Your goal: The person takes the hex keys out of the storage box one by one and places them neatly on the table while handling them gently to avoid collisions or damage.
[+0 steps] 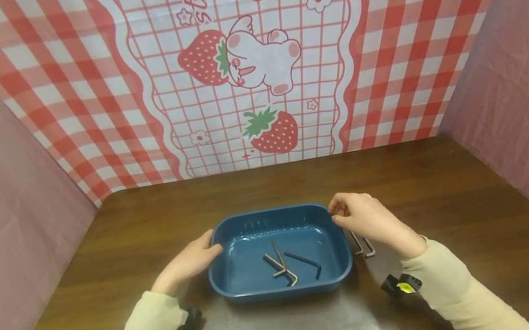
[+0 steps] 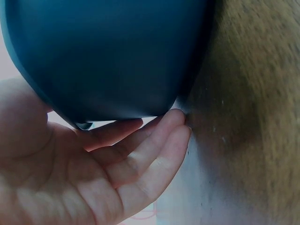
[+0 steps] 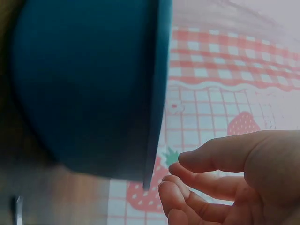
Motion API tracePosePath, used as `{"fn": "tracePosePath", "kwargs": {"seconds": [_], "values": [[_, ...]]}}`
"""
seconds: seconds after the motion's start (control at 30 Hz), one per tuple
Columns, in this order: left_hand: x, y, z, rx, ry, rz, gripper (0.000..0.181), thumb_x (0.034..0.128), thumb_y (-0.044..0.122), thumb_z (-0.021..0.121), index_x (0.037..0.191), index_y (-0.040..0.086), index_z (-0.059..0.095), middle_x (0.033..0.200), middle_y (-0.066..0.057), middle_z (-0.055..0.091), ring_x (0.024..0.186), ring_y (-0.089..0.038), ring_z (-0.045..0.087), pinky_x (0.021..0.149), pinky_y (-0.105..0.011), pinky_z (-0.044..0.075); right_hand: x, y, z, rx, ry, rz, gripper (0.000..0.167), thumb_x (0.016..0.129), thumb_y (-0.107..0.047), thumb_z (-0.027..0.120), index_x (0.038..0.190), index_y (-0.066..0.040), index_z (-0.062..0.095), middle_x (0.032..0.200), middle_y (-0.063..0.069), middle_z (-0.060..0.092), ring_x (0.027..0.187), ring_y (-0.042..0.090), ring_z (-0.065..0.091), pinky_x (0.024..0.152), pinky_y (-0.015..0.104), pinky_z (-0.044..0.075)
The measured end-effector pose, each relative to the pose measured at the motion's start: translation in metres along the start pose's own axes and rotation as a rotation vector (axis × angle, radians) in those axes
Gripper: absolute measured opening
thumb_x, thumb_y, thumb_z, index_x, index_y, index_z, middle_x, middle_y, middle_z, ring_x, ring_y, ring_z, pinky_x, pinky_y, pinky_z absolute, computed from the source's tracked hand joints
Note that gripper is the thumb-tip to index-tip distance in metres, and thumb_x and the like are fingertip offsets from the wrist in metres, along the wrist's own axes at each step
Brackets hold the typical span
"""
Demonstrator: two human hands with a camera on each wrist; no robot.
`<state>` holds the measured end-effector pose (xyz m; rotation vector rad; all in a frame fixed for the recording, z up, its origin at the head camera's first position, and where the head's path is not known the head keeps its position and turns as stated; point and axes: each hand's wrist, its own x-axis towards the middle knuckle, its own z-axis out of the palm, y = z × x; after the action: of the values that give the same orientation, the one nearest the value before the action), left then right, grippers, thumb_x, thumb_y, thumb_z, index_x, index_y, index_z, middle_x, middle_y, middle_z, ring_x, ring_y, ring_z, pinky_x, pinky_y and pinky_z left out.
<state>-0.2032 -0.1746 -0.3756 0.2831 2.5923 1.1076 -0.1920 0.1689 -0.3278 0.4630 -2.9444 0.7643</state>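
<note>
A blue rectangular tray [image 1: 283, 292] with rounded corners stands on the table. Several hex keys [image 1: 302, 260], some dark and some lighter metal, lie loose on its floor. My left hand [image 1: 192, 262] grips the tray's left rim, thumb over the edge and fingers along the outer wall [image 2: 122, 79]. By the far right corner, my right hand [image 1: 367, 221] hovers with loosely bent fingers and nothing between them. In the right wrist view, the fingertips [image 3: 171, 190] are apart from the tray's rim [image 3: 159, 93].
Two more hex keys [image 1: 369, 246] lie on the wooden table [image 1: 149, 216] just right of the tray, partly under the right hand. A red-and-white checked cloth [image 1: 95, 99] with strawberries hangs at the back. Pink cloth [image 1: 2, 198] hangs at both sides.
</note>
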Motion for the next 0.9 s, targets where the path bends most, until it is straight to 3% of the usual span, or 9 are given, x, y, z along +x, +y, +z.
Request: {"fn": "tracePosePath", "kwargs": {"seconds": [0.33, 0.53, 0.9], "values": [[0.000, -0.001, 0.000, 0.007, 0.010, -0.007, 0.064, 0.0901, 0.023, 0.043, 0.140, -0.010, 0.019, 0.145, -0.026, 0.021, 0.134, -0.038, 0.020, 0.107, -0.051, 0.020, 0.010, -0.026, 0.021, 0.031, -0.058, -0.055, 0.013, 0.079, -0.010, 0.062, 0.091, -0.007, 0.063, 0.066, -0.001, 0.053, 0.055, 0.010, 0.046, 0.048, 0.024, 0.038], [-0.001, -0.001, -0.001, 0.012, 0.007, 0.002, 0.064, 0.0901, 0.023, 0.044, 0.140, -0.009, 0.020, 0.144, -0.026, 0.024, 0.133, -0.038, 0.023, 0.106, -0.052, 0.022, 0.010, -0.038, 0.034, 0.016, -0.108, -0.045, 0.014, 0.079, -0.010, 0.061, 0.093, -0.007, 0.064, 0.065, -0.003, 0.053, 0.054, 0.010, 0.046, 0.049, 0.024, 0.038], [-0.001, -0.002, -0.001, 0.039, 0.007, 0.013, 0.064, 0.0904, 0.024, 0.043, 0.140, -0.009, 0.020, 0.144, -0.025, 0.024, 0.133, -0.038, 0.024, 0.106, -0.052, 0.022, 0.011, -0.042, 0.055, -0.026, -0.152, -0.064, 0.014, 0.078, -0.007, 0.059, 0.091, -0.006, 0.064, 0.060, -0.005, 0.051, 0.051, 0.008, 0.046, 0.049, 0.024, 0.038]]}}
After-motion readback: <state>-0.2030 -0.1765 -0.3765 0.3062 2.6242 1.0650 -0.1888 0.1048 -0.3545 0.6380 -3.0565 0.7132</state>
